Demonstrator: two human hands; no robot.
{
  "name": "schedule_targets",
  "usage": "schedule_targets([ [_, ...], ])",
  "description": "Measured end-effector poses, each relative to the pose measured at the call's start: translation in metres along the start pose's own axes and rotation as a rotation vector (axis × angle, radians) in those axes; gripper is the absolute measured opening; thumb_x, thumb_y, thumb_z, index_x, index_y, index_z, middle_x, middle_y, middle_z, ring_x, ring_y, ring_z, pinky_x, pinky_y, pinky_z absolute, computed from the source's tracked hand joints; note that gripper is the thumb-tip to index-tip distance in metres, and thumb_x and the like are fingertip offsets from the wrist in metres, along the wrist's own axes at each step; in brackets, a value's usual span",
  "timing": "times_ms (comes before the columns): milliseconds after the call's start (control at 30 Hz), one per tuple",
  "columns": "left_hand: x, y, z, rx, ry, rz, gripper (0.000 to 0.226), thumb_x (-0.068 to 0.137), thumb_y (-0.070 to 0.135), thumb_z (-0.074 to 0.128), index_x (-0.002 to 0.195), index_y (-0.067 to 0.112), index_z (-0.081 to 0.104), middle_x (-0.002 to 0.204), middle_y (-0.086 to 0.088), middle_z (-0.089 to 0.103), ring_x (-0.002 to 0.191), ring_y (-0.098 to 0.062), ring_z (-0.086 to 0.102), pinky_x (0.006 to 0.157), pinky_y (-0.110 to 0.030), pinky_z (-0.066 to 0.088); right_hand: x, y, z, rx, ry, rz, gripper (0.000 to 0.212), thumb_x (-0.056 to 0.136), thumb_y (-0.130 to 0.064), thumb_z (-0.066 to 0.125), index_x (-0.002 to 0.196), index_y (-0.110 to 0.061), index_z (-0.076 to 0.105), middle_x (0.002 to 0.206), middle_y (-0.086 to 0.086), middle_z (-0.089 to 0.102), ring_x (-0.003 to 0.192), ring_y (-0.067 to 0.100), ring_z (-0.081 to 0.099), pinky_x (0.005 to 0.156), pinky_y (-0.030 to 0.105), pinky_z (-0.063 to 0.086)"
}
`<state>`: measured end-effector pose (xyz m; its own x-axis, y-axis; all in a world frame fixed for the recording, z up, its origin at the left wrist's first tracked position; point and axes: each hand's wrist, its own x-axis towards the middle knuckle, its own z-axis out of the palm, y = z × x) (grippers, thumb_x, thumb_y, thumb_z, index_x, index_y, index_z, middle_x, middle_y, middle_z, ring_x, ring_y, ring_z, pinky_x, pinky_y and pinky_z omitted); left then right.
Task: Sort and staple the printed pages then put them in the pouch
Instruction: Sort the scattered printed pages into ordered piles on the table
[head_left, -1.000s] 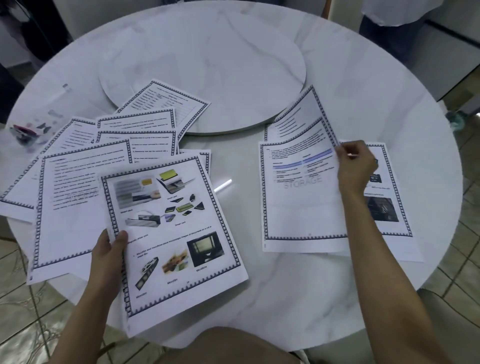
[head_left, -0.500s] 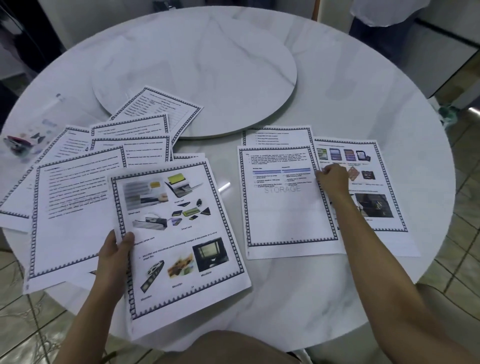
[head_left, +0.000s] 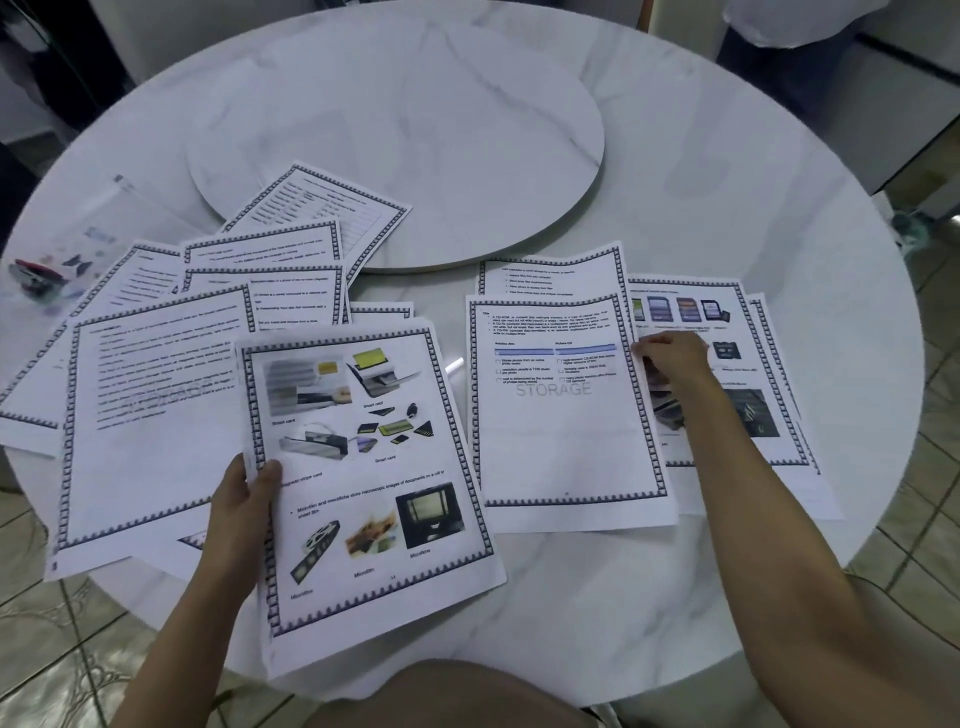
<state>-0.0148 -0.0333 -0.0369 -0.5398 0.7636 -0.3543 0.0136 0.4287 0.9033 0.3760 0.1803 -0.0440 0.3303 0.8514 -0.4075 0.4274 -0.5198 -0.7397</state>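
The left hand (head_left: 244, 499) is gripping the picture page (head_left: 374, 467); the right hand (head_left: 672, 358) is pinching the edge of the text page (head_left: 561, 441).

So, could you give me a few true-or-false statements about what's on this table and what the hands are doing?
1. The left hand grips the picture page by its left edge. True.
2. The right hand holds a stapler. False: it sits at the right edge of the STORAGE page.
3. A text page overlaps the round turntable. True.
4. All pages form one neat stack. False: they lie spread in two groups on the table.
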Motion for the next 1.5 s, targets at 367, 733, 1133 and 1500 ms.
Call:
schedule_targets([
  [367, 0.002, 0.005, 0.003, 0.052, -0.049, 0.061, 0.019, 0.098, 0.019, 0.043, 0.114, 0.016, 0.051, 0.105, -0.008, 0.060, 0.084, -0.017, 0.059, 0.072, -0.031, 0.046, -0.055, -0.004, -0.024, -0.041, 0.325, -0.454, 0.013, 0.090, -0.005, 0.054, 0.097, 0.003, 0.061, 0.089, 0.012, 0.062, 0.071, 0.011, 0.054, 0.062, 0.007, 0.036],
  [733, 0.001, 0.004, -0.001, 0.042, -0.059, 0.097, 0.018, 0.098, 0.017, 0.043, 0.113, 0.013, 0.051, 0.103, -0.011, 0.059, 0.081, -0.018, 0.058, 0.068, -0.029, 0.046, -0.073, -0.037, -0.052, 0.172, 0.359, -0.473, 0.009, 0.082, -0.015, 0.065, 0.090, -0.012, 0.069, 0.072, -0.013, 0.062, 0.060, -0.013, 0.055, 0.067, 0.004, 0.044],
  [1133, 0.007, 0.002, -0.010, 0.044, -0.036, 0.097, 0.026, 0.098, 0.018, 0.043, 0.121, 0.011, 0.052, 0.111, -0.011, 0.059, 0.100, -0.030, 0.056, 0.086, -0.040, 0.044, -0.098, -0.061, -0.069, 0.276, 0.650, -0.667, 0.010, 0.089, -0.016, 0.053, 0.086, -0.025, 0.052, 0.077, -0.022, 0.052, 0.066, -0.017, 0.050, 0.069, 0.006, 0.041],
  [1500, 0.006, 0.002, -0.013, 0.031, -0.035, 0.080, 0.026, 0.098, 0.020, 0.043, 0.121, 0.013, 0.051, 0.112, -0.012, 0.060, 0.100, -0.033, 0.057, 0.089, -0.045, 0.047, -0.092, -0.061, -0.080, 0.519, 0.634, -0.516, 0.022, 0.087, -0.014, 0.057, 0.076, -0.032, 0.053, 0.078, -0.014, 0.058, 0.070, -0.006, 0.056, 0.076, 0.010, 0.047],
])
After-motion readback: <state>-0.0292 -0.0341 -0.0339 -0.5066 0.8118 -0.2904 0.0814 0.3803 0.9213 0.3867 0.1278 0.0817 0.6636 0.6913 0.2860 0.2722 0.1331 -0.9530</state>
